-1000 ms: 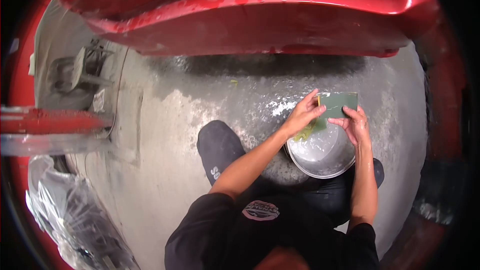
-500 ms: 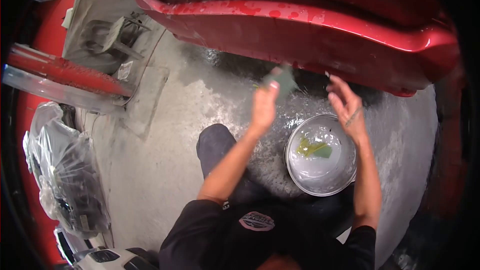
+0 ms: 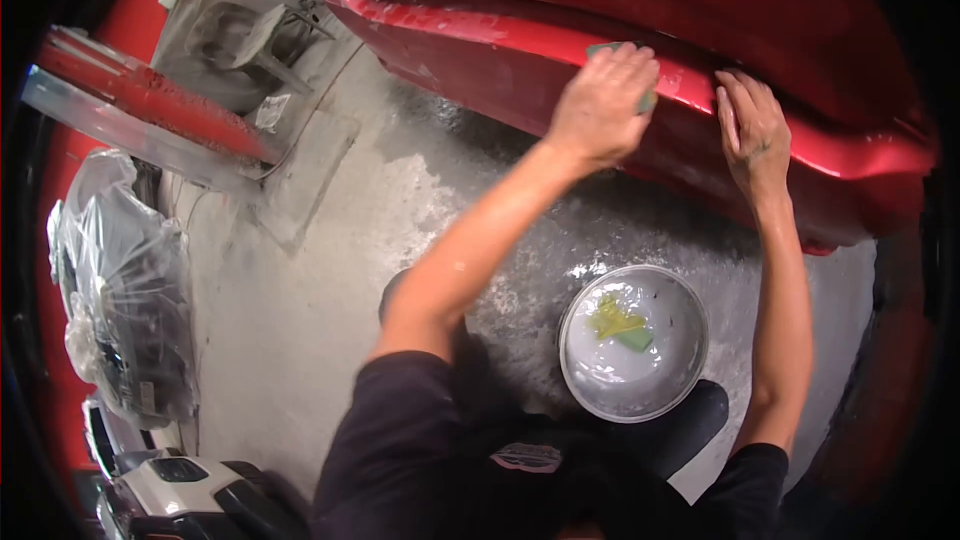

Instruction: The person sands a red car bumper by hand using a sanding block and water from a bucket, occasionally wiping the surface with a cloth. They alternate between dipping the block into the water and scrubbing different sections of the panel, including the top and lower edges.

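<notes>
My left hand (image 3: 605, 105) presses a thin green sanding sheet (image 3: 648, 101) against the raised edge of a wet red car body panel (image 3: 520, 37). Only the sheet's borders show around the fingers. On the same edge, farther right, rests my right hand (image 3: 755, 130), its fingers stretched out over the panel and nothing visible in them. Below the hands stands a round bucket (image 3: 567, 360) of water. A yellow strip (image 3: 610, 318) and another green piece (image 3: 634, 339) lie in it.
Wet concrete floor (image 3: 330, 310) runs under the panel. At the left are a plastic-wrapped item (image 3: 125, 290), a red and clear part (image 3: 150, 110) jutting inward, and a small stool (image 3: 262, 45). A white and black machine (image 3: 190, 490) stands at the lower left.
Both hands have moved up and forward from above the floor and bucket onto the red panel. The green sheet went with my left hand and is now against the panel's edge.
</notes>
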Demonstrator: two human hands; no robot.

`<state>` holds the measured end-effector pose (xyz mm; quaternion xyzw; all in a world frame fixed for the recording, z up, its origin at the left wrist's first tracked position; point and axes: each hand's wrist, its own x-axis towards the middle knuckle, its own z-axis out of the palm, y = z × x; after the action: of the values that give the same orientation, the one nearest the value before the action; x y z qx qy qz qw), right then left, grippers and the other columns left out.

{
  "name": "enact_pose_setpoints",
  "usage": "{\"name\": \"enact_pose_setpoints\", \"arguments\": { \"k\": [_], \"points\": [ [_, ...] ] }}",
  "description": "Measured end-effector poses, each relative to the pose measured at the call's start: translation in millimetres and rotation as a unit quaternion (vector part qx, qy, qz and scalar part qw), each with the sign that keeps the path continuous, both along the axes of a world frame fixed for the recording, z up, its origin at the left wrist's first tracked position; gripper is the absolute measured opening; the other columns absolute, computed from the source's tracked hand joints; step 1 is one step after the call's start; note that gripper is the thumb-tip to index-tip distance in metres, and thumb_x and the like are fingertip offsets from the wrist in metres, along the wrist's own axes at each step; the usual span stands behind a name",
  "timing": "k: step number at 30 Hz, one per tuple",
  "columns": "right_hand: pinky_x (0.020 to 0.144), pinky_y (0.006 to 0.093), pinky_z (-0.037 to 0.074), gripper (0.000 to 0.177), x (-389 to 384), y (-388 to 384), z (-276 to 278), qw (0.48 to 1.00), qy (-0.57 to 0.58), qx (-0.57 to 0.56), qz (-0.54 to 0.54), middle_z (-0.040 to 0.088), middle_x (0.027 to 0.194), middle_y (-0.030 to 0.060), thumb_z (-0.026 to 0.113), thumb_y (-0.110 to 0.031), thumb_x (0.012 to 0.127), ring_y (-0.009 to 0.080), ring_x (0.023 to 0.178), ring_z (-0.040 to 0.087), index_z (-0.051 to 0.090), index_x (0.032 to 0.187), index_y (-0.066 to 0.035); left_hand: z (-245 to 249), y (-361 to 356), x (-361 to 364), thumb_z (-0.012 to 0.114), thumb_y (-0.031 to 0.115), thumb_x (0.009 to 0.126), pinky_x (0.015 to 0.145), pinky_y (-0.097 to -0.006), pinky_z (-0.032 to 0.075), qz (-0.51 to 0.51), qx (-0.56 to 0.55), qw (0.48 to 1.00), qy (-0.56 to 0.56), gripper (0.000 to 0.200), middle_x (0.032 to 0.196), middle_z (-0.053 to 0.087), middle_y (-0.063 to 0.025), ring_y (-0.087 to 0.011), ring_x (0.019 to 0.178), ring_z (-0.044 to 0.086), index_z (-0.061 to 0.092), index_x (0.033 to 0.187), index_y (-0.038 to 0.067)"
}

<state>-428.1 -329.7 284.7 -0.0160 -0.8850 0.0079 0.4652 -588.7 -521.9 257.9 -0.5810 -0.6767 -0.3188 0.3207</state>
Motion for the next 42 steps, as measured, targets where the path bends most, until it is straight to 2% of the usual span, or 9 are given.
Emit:
{"name": "enact_pose_setpoints", "arguments": {
  "k": [3,8,10,14,18,21,26,30,42],
  "points": [
    [0.090,0.0430,0.058,0.019,-4.8,-4.9,-1.3,0.998,0.017,0.010,-0.053,0.074,0.112,0.0116,0.070,-0.018,0.099,0.0315,0.104,0.070,0.076,0.113,-0.006,-19.6,-78.6,-180.2,0.063,0.015,0.092,0.094,-0.0524,0.057,0.181,-0.025,0.969,0.164,0.025,0.110,0.076,-0.0231,-0.0400,0.102,0.072,0.077,0.103,-0.002],
    [0.090,0.0425,0.058,0.022,-9.9,-14.0,3.4,0.994,0.007,0.014,-0.105,0.074,0.114,0.0103,0.070,-0.022,0.100,0.0317,0.104,0.070,0.076,0.112,-0.005,13.1,-65.3,-134.7,0.062,0.015,0.078,0.082,-0.0584,0.050,0.185,-0.084,0.967,0.153,0.012,0.086,0.067,-0.0206,-0.0415,0.086,0.065,0.066,0.081,0.005],
    [0.090,0.0429,0.058,0.021,-7.8,-12.4,5.1,0.995,-0.002,0.008,-0.100,0.075,0.116,0.0107,0.070,-0.022,0.100,0.0324,0.104,0.070,0.076,0.111,-0.004,6.2,-7.8,-37.2,0.064,0.016,0.093,0.109,-0.0531,0.046,0.078,0.021,0.996,-0.043,0.025,0.119,0.074,-0.0204,-0.0400,0.120,0.065,0.075,0.107,-0.001],
    [0.090,0.0443,0.058,0.021,-1.7,5.3,-5.2,0.995,-0.005,0.005,-0.095,0.074,0.115,0.0115,0.069,-0.019,0.101,0.0342,0.103,0.070,0.076,0.114,-0.005,-2.4,-35.1,-78.4,0.063,0.024,0.098,0.110,-0.0541,0.046,-0.065,0.035,0.997,-0.023,0.031,0.127,0.073,-0.0185,-0.0405,0.122,0.064,0.074,0.114,0.000],
    [0.088,0.0438,0.059,0.020,-11.3,-8.8,-8.1,0.991,0.007,0.032,-0.130,0.073,0.115,0.0108,0.068,-0.019,0.101,0.0335,0.103,0.070,0.076,0.114,-0.005,2.1,-166.7,-311.7,0.057,0.011,0.090,0.088,-0.0518,0.055,0.209,0.044,0.977,-0.007,0.022,0.099,0.073,-0.0237,-0.0395,0.101,0.070,0.074,0.094,-0.003],
    [0.088,0.0433,0.058,0.020,-14.6,-13.0,-6.8,0.988,0.004,0.045,-0.150,0.073,0.116,0.0105,0.068,-0.018,0.101,0.0326,0.103,0.069,0.077,0.115,-0.007,11.4,-157.2,-295.3,0.061,0.011,0.086,0.085,-0.0515,0.054,0.269,-0.105,0.941,0.175,0.019,0.096,0.072,-0.0220,-0.0402,0.100,0.069,0.073,0.091,-0.003],
    [0.091,0.0431,0.057,0.022,-16.0,-8.8,-11.5,0.988,0.001,0.046,-0.144,0.073,0.119,0.0124,0.066,-0.014,0.102,0.0340,0.107,0.070,0.076,0.119,-0.006,-5.3,-127.8,-184.2,0.060,0.017,0.102,0.113,-0.0547,0.045,-0.005,0.017,0.999,-0.027,0.031,0.135,0.071,-0.0194,-0.0398,0.128,0.064,0.074,0.124,0.001],
    [0.096,0.0443,0.056,0.024,-15.6,0.4,-14.1,0.985,-0.020,0.045,-0.167,0.073,0.124,0.0159,0.061,-0.012,0.105,0.0362,0.112,0.070,0.075,0.122,-0.002,3.2,-209.1,-400.5,0.052,0.020,0.103,0.109,-0.0531,0.047,0.180,0.009,0.981,0.068,0.035,0.125,0.073,-0.0233,-0.0419,0.125,0.064,0.074,0.117,-0.004],
    [0.102,0.0463,0.053,0.031,-3.9,31.4,-36.5,0.974,-0.060,0.085,-0.201,0.072,0.126,0.0196,0.052,-0.012,0.109,0.0398,0.117,0.067,0.073,0.127,0.001,58.2,-243.8,-428.2,0.065,0.021,0.095,0.123,-0.0526,0.036,0.168,-0.201,0.942,0.211,0.035,0.131,0.072,-0.0166,-0.0335,0.140,0.055,0.073,0.123,0.002]
  ]
}}
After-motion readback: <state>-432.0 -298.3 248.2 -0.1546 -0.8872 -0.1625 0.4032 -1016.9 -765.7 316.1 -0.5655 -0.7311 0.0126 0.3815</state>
